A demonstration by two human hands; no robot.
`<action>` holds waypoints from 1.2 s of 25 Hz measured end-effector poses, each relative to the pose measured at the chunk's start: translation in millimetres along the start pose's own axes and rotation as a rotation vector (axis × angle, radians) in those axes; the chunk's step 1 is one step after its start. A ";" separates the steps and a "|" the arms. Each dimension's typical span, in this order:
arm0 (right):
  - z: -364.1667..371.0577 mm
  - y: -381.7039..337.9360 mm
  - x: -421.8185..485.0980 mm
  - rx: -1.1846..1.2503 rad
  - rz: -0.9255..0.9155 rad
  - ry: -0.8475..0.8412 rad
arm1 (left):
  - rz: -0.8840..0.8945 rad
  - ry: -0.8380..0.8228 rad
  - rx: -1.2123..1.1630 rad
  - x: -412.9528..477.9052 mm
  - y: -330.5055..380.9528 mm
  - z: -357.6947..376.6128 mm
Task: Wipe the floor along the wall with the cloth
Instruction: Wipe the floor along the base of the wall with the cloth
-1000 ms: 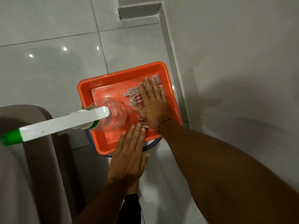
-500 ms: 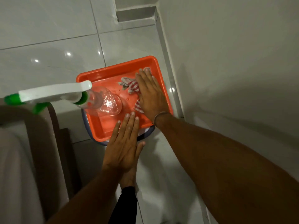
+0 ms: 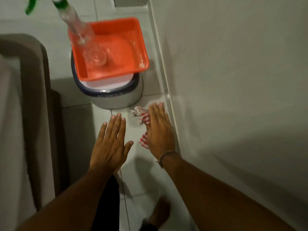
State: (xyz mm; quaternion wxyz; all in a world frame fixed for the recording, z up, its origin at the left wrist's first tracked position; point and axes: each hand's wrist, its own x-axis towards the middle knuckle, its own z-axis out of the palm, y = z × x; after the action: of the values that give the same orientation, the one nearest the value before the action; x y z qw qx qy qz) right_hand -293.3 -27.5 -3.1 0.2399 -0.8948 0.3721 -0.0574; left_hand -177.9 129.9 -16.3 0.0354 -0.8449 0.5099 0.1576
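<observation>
A red-and-white checked cloth [image 3: 144,120] lies on the pale floor tiles [image 3: 133,172] right beside the wall's skirting [image 3: 164,80]. My right hand [image 3: 159,130] lies flat on top of it, fingers pointing away from me, covering most of the cloth. My left hand [image 3: 110,144] hovers flat over the floor to the left of the cloth, fingers slightly apart, holding nothing.
An orange tray [image 3: 115,47] with a clear spray bottle [image 3: 81,32] in it sits on a white, dark-rimmed bin [image 3: 116,95] just ahead of my hands. A brown cushioned seat [image 3: 30,97] fills the left side. My bare foot [image 3: 160,212] stands below.
My right hand has taken the cloth out of the orange tray and brought it down onto the floor by the wall. My left hand has come off the tray's edge.
</observation>
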 end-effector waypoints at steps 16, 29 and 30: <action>257.4 216.5 -51.4 -0.314 0.038 -0.170 | -0.019 -0.056 -0.188 23.2 53.4 332.5; 308.0 255.0 0.4 -0.353 -0.040 -0.085 | -0.039 0.202 -0.151 94.6 48.0 399.3; 306.4 255.4 15.0 -0.346 -0.039 -0.075 | -0.033 0.210 -0.141 95.4 47.5 400.6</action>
State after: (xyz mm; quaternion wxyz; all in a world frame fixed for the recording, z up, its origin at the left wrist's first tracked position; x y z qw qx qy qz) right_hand -359.5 -74.7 -393.9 0.0949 -0.9312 0.3500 0.0361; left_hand -270.6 114.4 -420.0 -0.0749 -0.8655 0.4845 0.1030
